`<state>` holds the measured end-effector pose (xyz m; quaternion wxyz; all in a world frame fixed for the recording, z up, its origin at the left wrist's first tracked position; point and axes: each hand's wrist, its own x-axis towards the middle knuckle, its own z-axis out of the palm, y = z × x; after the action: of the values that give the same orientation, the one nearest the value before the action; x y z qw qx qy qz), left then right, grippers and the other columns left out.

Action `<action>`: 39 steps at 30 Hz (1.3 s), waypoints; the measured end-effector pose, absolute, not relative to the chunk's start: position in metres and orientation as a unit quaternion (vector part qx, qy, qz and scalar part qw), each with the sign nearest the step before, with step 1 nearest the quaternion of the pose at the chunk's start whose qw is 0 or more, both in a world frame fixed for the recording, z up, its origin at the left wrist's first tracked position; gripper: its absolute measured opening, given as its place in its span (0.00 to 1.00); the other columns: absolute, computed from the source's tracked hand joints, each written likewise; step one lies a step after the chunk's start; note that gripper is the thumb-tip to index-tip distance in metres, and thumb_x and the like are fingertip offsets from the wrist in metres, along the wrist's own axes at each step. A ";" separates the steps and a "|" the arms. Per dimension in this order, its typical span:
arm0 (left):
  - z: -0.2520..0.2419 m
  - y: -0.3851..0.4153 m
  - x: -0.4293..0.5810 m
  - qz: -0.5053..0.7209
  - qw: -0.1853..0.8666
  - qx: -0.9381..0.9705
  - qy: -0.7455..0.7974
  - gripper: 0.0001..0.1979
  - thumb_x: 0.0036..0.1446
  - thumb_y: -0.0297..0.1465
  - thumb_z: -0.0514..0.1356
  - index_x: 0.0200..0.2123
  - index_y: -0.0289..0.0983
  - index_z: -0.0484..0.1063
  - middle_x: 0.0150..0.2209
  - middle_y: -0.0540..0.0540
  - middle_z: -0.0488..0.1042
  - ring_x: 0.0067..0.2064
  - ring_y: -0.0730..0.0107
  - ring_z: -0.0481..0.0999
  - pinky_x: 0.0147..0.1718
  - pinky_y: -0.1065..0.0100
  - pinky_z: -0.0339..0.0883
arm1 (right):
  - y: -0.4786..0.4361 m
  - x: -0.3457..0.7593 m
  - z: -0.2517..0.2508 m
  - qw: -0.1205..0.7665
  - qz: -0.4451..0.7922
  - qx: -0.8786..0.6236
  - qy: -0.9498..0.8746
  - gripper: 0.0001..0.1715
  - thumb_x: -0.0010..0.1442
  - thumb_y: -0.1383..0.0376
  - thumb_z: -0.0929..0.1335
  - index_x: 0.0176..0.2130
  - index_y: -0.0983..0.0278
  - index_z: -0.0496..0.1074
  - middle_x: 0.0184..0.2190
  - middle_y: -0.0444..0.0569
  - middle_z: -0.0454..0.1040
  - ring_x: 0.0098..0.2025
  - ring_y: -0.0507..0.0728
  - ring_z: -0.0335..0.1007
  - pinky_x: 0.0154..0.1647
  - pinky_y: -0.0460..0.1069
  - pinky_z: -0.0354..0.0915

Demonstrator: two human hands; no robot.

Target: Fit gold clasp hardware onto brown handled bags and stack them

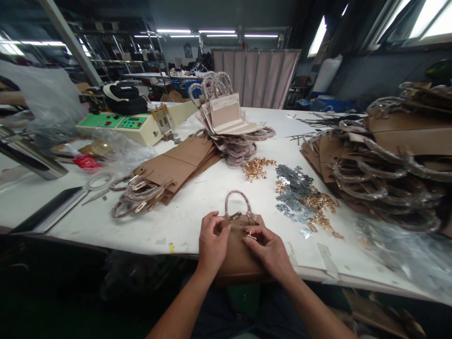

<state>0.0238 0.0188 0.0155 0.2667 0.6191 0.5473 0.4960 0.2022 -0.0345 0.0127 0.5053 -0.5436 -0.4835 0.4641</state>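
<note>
A brown handbag piece (238, 256) with a plastic-wrapped handle lies at the table's front edge, right before me. At its upper left, my left hand (213, 242) grips it, thumb on the face and fingers curled at the top edge. Between the thumb and fingertips of my right hand (270, 249) is a small gold metal fitting (250, 235), held just over the bag's face. Another metal clasp (235, 216) sits near the handle's base. Fingertips partly cover the fitting.
Gold fittings (257, 168) and grey metal plates (293, 188) lie in loose piles ahead to the right. Brown bag panels (173, 165) are stacked left, with more bag pieces (325, 155) heaped right. A green-panelled machine (123, 125) and a steel cylinder (38, 157) stand left.
</note>
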 end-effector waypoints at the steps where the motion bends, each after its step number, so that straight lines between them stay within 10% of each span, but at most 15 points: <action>1: 0.015 0.019 0.025 0.504 0.287 0.599 0.552 0.06 0.60 0.34 0.64 0.40 0.41 0.74 0.52 0.43 0.73 0.57 0.57 0.73 0.59 0.56 0.65 | -0.035 0.202 0.013 0.508 0.459 -0.543 -0.487 0.16 0.58 0.53 0.75 0.42 0.60 0.78 0.50 0.52 0.81 0.48 0.63 0.78 0.51 0.56 0.71; 9: 0.029 0.026 0.020 0.501 0.560 0.361 0.553 0.31 0.52 0.43 0.71 0.55 0.37 0.67 0.48 0.40 0.81 0.46 0.58 0.81 0.46 0.60 0.71 | -0.033 0.203 0.012 0.527 0.439 -0.530 -0.498 0.15 0.58 0.53 0.75 0.38 0.61 0.77 0.56 0.55 0.77 0.58 0.67 0.72 0.57 0.59 0.69; 16: 0.042 0.033 0.013 0.421 0.719 0.347 0.430 0.17 0.54 0.41 0.69 0.42 0.36 0.76 0.36 0.47 0.82 0.35 0.66 0.79 0.38 0.65 0.72 | -0.029 0.214 0.035 0.507 0.327 -0.547 -0.581 0.09 0.62 0.56 0.73 0.41 0.58 0.80 0.62 0.52 0.72 0.63 0.66 0.68 0.63 0.60 0.65; 24: 0.031 0.042 0.014 0.377 0.825 0.243 0.343 0.10 0.54 0.33 0.67 0.40 0.36 0.78 0.34 0.48 0.81 0.34 0.67 0.79 0.39 0.65 0.72 | -0.002 0.240 0.046 0.438 0.274 -0.522 -0.679 0.11 0.65 0.61 0.71 0.47 0.52 0.82 0.45 0.48 0.82 0.48 0.62 0.78 0.52 0.57 0.73; 39: 0.023 0.049 0.010 0.362 0.844 0.237 0.318 0.09 0.53 0.30 0.67 0.38 0.34 0.76 0.33 0.46 0.79 0.32 0.67 0.77 0.37 0.64 0.72 | 0.010 0.235 0.041 0.349 0.245 -0.520 -0.740 0.10 0.66 0.64 0.72 0.47 0.56 0.82 0.44 0.48 0.81 0.45 0.58 0.79 0.47 0.50 0.73</action>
<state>0.0101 0.0490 0.0232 0.8436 0.2368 0.3179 0.3621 0.2353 0.0097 0.0414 0.3494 -0.5203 -0.7399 0.2446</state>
